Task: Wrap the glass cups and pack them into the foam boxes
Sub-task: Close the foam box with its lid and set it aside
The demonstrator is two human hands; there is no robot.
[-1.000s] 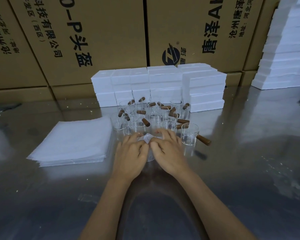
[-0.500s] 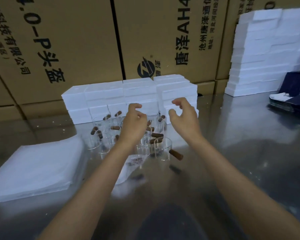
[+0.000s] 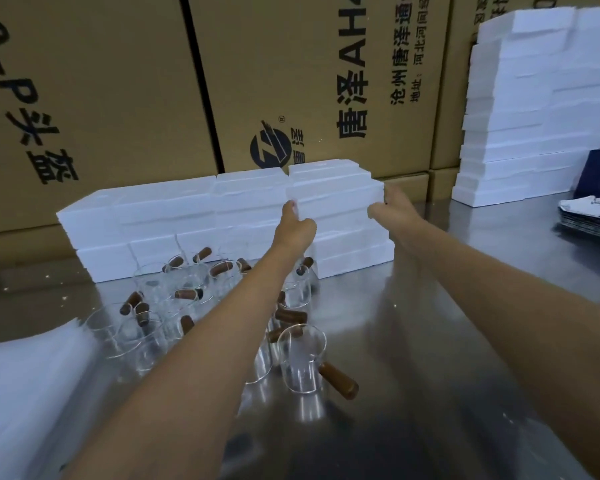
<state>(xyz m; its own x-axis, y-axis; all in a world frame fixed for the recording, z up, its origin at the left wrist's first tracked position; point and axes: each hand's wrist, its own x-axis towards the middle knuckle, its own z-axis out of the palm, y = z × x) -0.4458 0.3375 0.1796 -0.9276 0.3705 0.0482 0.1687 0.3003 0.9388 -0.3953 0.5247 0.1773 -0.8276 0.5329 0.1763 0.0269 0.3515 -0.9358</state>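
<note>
Foam box [image 3: 336,199] on the far stack is gripped at both ends by the left hand [image 3: 297,226] and right hand [image 3: 390,207], seemingly for lifting out to receive cups [image 3: 300,358].

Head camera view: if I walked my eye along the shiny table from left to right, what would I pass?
Stack of white wrapping sheets → cluster of glass cups with brown handles → left hand and right hand gripping a foam box → tall stack of foam boxes → dark flat items at the right edge.
</note>
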